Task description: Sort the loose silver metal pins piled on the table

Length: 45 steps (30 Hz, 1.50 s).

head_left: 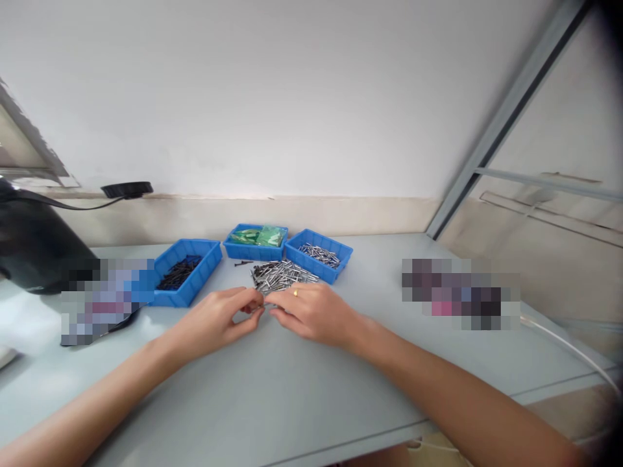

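Observation:
My left hand (221, 319) and my right hand (311, 311) meet fingertip to fingertip just above the table, in front of a loose pile of thin silver metal pins (280, 275). Thumb and forefinger of the left hand are pinched together on something small that I cannot make out. The right fingers, one with a gold ring, are curled in a pinch beside it, and what lies between them is hidden. A few dark screws (242, 263) lie left of the pile.
Behind the hands stand a blue tray (202, 272) of dark screws, a blue tray (233, 250) with green packets, and a blue tray (335, 271) of silver pins. A black bottle (43, 240) is far left. Blurred-out items lie at both sides; a white cable (559, 337) runs right.

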Each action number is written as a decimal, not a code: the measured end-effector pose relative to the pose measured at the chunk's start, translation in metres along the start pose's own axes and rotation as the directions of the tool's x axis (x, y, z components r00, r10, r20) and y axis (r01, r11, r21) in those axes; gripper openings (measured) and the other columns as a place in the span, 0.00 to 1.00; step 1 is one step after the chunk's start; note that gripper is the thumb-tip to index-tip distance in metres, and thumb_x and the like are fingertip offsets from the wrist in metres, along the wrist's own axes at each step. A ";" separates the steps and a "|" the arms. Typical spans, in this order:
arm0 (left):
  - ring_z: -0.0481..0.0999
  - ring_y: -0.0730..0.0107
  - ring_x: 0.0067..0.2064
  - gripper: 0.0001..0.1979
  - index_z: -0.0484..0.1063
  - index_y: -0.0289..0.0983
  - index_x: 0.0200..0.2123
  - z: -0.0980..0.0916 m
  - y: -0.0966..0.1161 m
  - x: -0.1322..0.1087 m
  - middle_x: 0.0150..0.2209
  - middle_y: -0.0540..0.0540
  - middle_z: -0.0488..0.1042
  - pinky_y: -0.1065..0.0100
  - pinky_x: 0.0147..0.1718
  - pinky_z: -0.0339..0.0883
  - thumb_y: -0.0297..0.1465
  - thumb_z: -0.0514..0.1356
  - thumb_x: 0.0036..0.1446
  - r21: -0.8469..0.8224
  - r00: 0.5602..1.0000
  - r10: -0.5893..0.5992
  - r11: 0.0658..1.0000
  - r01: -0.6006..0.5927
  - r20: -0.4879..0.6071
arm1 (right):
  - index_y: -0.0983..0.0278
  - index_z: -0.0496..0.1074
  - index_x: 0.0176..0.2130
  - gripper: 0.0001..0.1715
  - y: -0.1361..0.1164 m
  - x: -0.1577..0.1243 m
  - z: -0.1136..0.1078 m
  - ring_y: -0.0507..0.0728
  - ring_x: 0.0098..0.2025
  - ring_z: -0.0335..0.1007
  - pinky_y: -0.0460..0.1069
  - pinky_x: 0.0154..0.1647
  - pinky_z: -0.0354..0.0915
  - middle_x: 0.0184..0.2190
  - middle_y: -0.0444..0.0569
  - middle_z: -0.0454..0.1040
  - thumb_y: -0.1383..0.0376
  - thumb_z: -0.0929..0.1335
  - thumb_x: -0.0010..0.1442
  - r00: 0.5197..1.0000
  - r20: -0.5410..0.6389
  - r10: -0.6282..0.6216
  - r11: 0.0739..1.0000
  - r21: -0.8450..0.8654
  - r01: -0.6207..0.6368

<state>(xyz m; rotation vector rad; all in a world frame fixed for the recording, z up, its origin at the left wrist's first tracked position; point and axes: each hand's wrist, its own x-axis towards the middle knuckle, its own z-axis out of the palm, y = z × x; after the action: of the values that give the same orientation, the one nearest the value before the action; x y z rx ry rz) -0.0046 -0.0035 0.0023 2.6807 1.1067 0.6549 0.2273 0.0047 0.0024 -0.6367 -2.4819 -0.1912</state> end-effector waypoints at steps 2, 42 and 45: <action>0.76 0.74 0.33 0.06 0.69 0.39 0.39 0.001 -0.001 -0.001 0.32 0.51 0.74 0.73 0.34 0.67 0.32 0.53 0.63 0.021 1.000 0.019 1.000 -0.019 -0.005 | 0.63 0.71 0.44 0.13 0.001 0.000 0.001 0.52 0.34 0.72 0.47 0.32 0.58 0.30 0.44 0.77 0.61 0.61 0.69 0.998 0.050 0.035 0.999 -0.010 -0.035; 0.79 0.67 0.37 0.13 0.73 0.38 0.41 -0.001 -0.006 0.004 0.37 0.48 0.79 0.69 0.36 0.70 0.35 0.50 0.67 0.241 0.987 0.052 0.970 -0.014 -0.154 | 0.64 0.71 0.41 0.09 0.003 0.004 -0.009 0.53 0.43 0.71 0.47 0.42 0.62 0.39 0.46 0.75 0.65 0.62 0.67 0.963 0.246 0.107 0.991 0.052 -0.123; 0.79 0.67 0.37 0.13 0.73 0.38 0.41 -0.001 -0.005 0.004 0.37 0.48 0.79 0.69 0.36 0.69 0.35 0.50 0.67 0.241 0.987 0.045 0.970 -0.007 -0.155 | 0.63 0.71 0.41 0.09 0.004 0.004 -0.008 0.53 0.43 0.70 0.46 0.42 0.62 0.39 0.46 0.75 0.65 0.62 0.67 0.967 0.226 0.115 0.992 0.032 -0.126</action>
<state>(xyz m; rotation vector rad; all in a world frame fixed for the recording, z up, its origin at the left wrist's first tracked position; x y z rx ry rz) -0.0061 0.0030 0.0028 2.8922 1.2674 0.8009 0.2305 0.0071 0.0113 -0.8270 -2.6422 -0.0157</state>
